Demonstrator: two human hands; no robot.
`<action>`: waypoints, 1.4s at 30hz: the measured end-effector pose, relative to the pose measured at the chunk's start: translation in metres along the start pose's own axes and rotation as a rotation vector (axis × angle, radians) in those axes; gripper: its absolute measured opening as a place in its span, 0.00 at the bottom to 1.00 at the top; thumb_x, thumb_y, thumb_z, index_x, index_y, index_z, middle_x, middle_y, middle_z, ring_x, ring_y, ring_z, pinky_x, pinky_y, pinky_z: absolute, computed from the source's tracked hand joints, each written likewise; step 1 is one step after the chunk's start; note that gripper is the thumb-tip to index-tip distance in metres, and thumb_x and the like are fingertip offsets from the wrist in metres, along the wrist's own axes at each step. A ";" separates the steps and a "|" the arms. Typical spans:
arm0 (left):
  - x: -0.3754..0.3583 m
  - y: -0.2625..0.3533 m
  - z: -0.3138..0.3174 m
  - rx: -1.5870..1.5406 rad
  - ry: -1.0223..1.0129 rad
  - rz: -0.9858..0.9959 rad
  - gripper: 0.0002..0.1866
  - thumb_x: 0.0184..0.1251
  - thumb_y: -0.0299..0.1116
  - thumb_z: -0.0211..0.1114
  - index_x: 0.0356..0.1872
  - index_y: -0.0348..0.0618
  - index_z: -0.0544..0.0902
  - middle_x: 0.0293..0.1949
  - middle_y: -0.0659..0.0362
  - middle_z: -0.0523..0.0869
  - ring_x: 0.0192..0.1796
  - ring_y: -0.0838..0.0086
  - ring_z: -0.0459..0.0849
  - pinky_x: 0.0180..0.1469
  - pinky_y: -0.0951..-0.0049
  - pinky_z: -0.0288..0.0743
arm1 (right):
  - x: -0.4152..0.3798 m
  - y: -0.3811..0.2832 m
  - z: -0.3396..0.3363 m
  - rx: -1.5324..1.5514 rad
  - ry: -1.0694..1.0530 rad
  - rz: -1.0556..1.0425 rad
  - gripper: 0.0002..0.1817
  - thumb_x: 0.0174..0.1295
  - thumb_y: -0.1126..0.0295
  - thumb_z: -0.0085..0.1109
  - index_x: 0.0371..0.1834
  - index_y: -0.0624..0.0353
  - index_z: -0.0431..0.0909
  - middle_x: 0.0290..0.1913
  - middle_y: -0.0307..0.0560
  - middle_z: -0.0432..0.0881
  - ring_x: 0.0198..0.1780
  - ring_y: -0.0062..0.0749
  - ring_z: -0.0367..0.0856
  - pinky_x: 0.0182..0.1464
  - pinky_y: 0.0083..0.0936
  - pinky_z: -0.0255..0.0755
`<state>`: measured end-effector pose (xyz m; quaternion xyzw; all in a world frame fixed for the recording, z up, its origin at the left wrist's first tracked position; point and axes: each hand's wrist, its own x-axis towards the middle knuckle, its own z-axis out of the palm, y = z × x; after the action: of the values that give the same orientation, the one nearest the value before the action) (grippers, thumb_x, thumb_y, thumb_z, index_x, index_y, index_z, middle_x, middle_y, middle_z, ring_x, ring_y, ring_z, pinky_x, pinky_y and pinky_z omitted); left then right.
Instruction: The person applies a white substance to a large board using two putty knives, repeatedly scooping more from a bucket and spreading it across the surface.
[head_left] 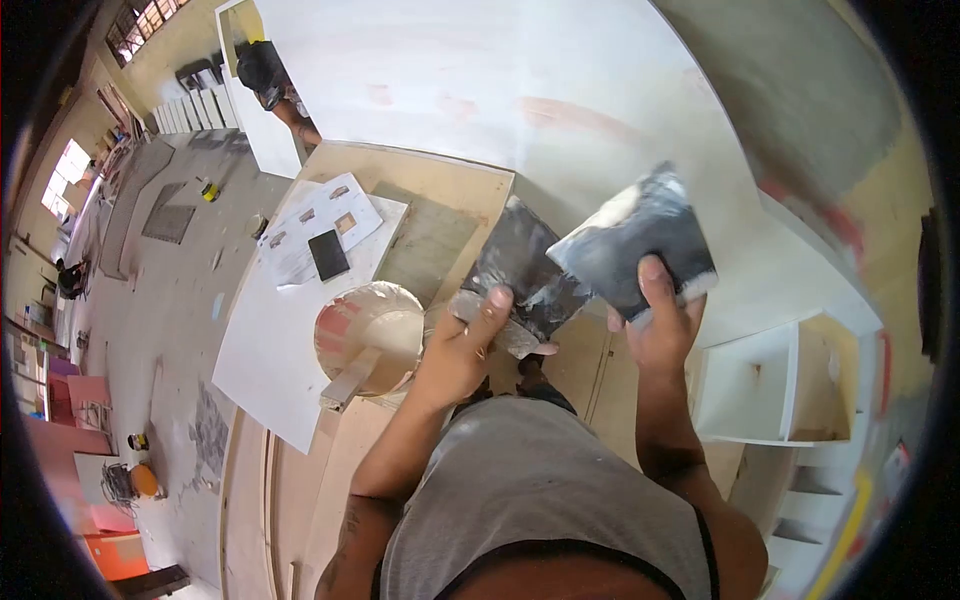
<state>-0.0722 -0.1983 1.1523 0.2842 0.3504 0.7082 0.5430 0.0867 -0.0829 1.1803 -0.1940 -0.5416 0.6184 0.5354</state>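
My left hand point(465, 350) is closed around a dark, putty-smeared spreader point(515, 250), its thumb pressed along a crusted grey edge. Just to the right, my right hand point(663, 325) grips a second dark putty spreader point(640, 240) between thumb and fingers. White putty coats the upper left edge of that one. In this view the two spreaders meet near their corners. Left of my left hand stands a bucket point(326, 335) of pale putty, with a flat wooden stick point(352, 378) leaning over its rim.
A large white panel point(430, 80) rises ahead. Papers point(355, 215) and a black phone-like slab point(327, 256) lie on a white board point(265, 350) beside the bucket. White open shelving point(745, 385) stands right. Another person's arm point(297, 120) shows behind the panel's left edge.
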 end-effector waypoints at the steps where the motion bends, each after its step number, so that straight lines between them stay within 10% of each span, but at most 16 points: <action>1: 0.000 0.003 0.010 -0.124 0.101 0.028 0.25 0.77 0.42 0.56 0.61 0.29 0.70 0.50 0.46 0.83 0.43 0.58 0.88 0.37 0.61 0.86 | -0.002 0.008 -0.002 -0.066 0.050 -0.095 0.23 0.65 0.71 0.57 0.61 0.67 0.67 0.44 0.51 0.80 0.30 0.33 0.80 0.21 0.24 0.71; 5: 0.002 0.004 -0.005 -0.384 0.000 -0.086 0.26 0.71 0.38 0.59 0.61 0.30 0.68 0.48 0.41 0.83 0.41 0.52 0.89 0.23 0.67 0.84 | -0.006 0.003 -0.024 -0.517 -0.289 -0.462 0.16 0.65 0.73 0.54 0.54 0.70 0.74 0.49 0.55 0.79 0.41 0.38 0.80 0.44 0.34 0.75; 8: 0.005 -0.001 -0.018 -0.583 -0.038 -0.114 0.25 0.67 0.34 0.61 0.59 0.27 0.69 0.44 0.41 0.84 0.35 0.53 0.90 0.17 0.72 0.80 | 0.005 0.000 -0.008 -0.778 -0.538 -0.745 0.19 0.56 0.80 0.61 0.53 0.63 0.79 0.50 0.55 0.80 0.42 0.39 0.84 0.41 0.28 0.79; 15: 0.002 -0.007 -0.018 -0.151 0.043 -0.007 0.29 0.66 0.39 0.61 0.60 0.27 0.68 0.42 0.41 0.85 0.29 0.53 0.89 0.16 0.69 0.84 | 0.025 0.026 -0.023 -1.401 -0.688 -0.256 0.26 0.60 0.76 0.61 0.63 0.56 0.72 0.51 0.50 0.77 0.43 0.39 0.84 0.43 0.32 0.81; 18: 0.010 -0.006 -0.010 -0.224 0.051 0.063 0.31 0.71 0.46 0.57 0.65 0.31 0.65 0.49 0.38 0.82 0.37 0.50 0.89 0.20 0.65 0.86 | 0.024 0.036 -0.036 -0.895 -0.324 -0.372 0.19 0.67 0.72 0.56 0.61 0.57 0.72 0.45 0.50 0.80 0.42 0.35 0.84 0.40 0.29 0.80; 20: 0.019 -0.015 -0.019 -0.183 0.009 0.079 0.32 0.76 0.51 0.52 0.68 0.35 0.62 0.55 0.39 0.79 0.49 0.47 0.87 0.32 0.59 0.88 | 0.003 0.020 -0.029 -0.575 -0.105 0.041 0.15 0.70 0.69 0.52 0.58 0.61 0.73 0.42 0.50 0.82 0.38 0.32 0.84 0.30 0.26 0.79; 23: 0.025 -0.025 -0.016 -0.288 0.141 0.201 0.30 0.77 0.49 0.52 0.67 0.35 0.65 0.57 0.47 0.81 0.58 0.54 0.83 0.51 0.55 0.84 | -0.019 0.004 -0.001 0.304 0.253 0.106 0.21 0.67 0.67 0.58 0.60 0.65 0.71 0.50 0.49 0.81 0.51 0.39 0.82 0.57 0.39 0.75; 26: 0.021 -0.057 -0.039 0.372 0.311 0.400 0.25 0.76 0.46 0.56 0.61 0.35 0.72 0.53 0.50 0.82 0.54 0.61 0.84 0.50 0.60 0.83 | -0.035 0.006 0.012 0.115 0.100 0.437 0.17 0.66 0.67 0.58 0.51 0.68 0.73 0.39 0.47 0.82 0.29 0.32 0.82 0.21 0.29 0.74; 29: 0.015 -0.039 -0.020 0.306 0.272 0.331 0.18 0.74 0.36 0.61 0.57 0.34 0.76 0.43 0.57 0.83 0.43 0.74 0.81 0.44 0.71 0.78 | -0.035 0.023 0.015 0.105 0.027 0.393 0.14 0.65 0.68 0.59 0.47 0.68 0.74 0.30 0.45 0.81 0.16 0.27 0.74 0.10 0.25 0.59; 35: -0.004 -0.013 -0.015 0.539 0.078 0.136 0.29 0.73 0.29 0.61 0.73 0.37 0.64 0.34 0.59 0.84 0.35 0.79 0.76 0.41 0.78 0.71 | -0.023 0.006 0.013 -0.056 -0.088 0.423 0.12 0.64 0.70 0.60 0.43 0.69 0.75 0.27 0.45 0.79 0.15 0.26 0.73 0.11 0.23 0.62; 42: -0.016 0.017 -0.023 0.865 -0.107 0.086 0.26 0.73 0.34 0.62 0.68 0.35 0.69 0.34 0.52 0.86 0.35 0.76 0.80 0.42 0.70 0.75 | -0.013 -0.007 0.010 -0.169 -0.286 0.516 0.17 0.58 0.68 0.65 0.46 0.68 0.76 0.28 0.45 0.81 0.18 0.24 0.76 0.13 0.21 0.64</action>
<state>-0.0963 -0.2214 1.1521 0.5359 0.5739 0.5027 0.3614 0.0863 -0.1003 1.1857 -0.2800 -0.5937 0.7078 0.2612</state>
